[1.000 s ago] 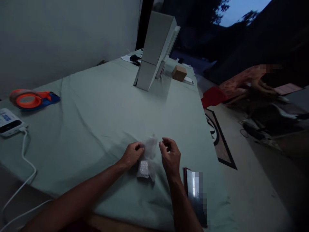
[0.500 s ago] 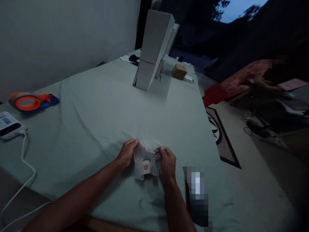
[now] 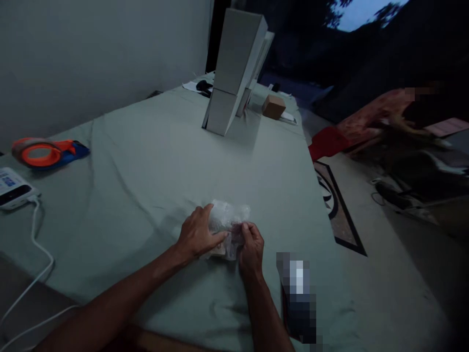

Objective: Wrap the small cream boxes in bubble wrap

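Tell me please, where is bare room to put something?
The green cloth is bare between tape dispenser, tall white box and bubble wrap; also between white cable and left forearm. Crowded: where the left hand and right hand touch the bubble wrap, and around the cardboard box.

Bubble wrap (image 3: 229, 212) between left hand (image 3: 198, 232) and right hand (image 3: 252, 247) at the table's (image 3: 164, 146) near end, device (image 3: 298, 305) to their right, tape dispenser (image 3: 63, 152) at left behind corded unit (image 3: 16, 189), upright box (image 3: 236, 56) farther back, carton (image 3: 273, 107) at its right.

Nothing is legible; the label (image 3: 8, 181) on the white device (image 3: 24, 181) seems blurred.
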### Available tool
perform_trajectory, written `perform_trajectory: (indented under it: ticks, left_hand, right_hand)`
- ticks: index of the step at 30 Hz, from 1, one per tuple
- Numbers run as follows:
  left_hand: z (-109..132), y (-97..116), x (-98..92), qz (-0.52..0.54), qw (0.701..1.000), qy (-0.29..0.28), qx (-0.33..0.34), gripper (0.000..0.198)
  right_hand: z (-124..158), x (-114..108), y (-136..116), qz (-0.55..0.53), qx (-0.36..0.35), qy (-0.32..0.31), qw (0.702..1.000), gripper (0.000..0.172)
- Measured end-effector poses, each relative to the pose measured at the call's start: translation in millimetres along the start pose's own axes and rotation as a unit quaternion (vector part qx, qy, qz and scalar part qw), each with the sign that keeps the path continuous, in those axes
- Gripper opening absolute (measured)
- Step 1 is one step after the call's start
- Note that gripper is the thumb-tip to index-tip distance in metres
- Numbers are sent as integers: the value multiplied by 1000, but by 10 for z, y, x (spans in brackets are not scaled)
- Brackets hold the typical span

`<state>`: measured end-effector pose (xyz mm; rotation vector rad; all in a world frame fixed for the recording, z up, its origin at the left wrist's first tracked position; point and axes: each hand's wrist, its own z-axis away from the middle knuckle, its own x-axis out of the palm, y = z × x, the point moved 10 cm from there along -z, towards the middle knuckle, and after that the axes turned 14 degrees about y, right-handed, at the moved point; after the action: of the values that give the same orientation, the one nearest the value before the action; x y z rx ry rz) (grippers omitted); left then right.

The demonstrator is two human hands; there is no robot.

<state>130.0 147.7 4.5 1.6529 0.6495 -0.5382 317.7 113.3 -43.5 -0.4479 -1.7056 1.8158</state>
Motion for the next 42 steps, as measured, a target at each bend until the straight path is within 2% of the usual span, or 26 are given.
perform_trajectory:
  ticks: [1, 3, 7, 11, 15, 18, 22, 25, 28, 29, 31, 33, 36, 39, 42]
  left_hand:
    - [17, 22, 30, -20, 1000, -14, 9, 72]
    - [6, -26, 58, 14, 999, -22, -19, 60]
    - [-136, -323, -4, 132, 985, 15, -108, 39]
    - [-259, -620, -33, 175, 971, 19, -160, 29]
    - [-316, -766, -64, 171, 971, 25, -167, 26]
    - [-345, -760, -127, 136, 980, 32, -144, 26]
    - [-385, -600, -200, 72, 993, 32, -86, 25]
    - [-422, -420, -167, 39, 998, 24, -38, 42]
    - [-479, -277, -79, 11, 1000, 27, -6, 52]
    - [-504, -244, -49, 2, 1000, 30, 0, 50]
    - [-563, -204, 5, -15, 999, 35, 6, 33]
    - [-634, -212, 24, -28, 999, 42, 1, 17]
    - [-755, -325, -48, -50, 996, 65, -27, 27]
    - [-825, -442, -153, -65, 994, 79, -48, 26]
    - [-765, -410, -286, -62, 992, 103, -33, 20]
  right_hand:
    - [15, 16, -9, -1, 0, -7, 1000, 27]
    - [29, 13, -34, 1, 0, -3, 1000, 29]
    - [-22, -93, -66, 9, -1, 43, 999, 31]
    - [-128, -186, -15, 22, 5, 72, 997, 30]
    - [-201, -204, 42, 47, -1, 63, 997, 29]
    - [-208, -200, 35, 75, -12, 45, 996, 27]
    - [-182, -157, -20, 123, -34, 15, 992, 33]
    - [-162, -100, -77, 166, -65, -1, 984, 39]
    - [-146, -61, -146, 212, -107, -6, 971, 36]
    - [-141, -60, -168, 228, -120, -5, 966, 36]
    - [-134, -75, -209, 263, -141, 0, 954, 39]
    - [-131, -106, -249, 301, -161, 11, 940, 40]
    - [-139, -168, -299, 366, -185, 40, 911, 37]
    - [-158, -201, -310, 418, -200, 60, 884, 30]
    - [-171, -210, -323, 444, -206, 62, 870, 25]
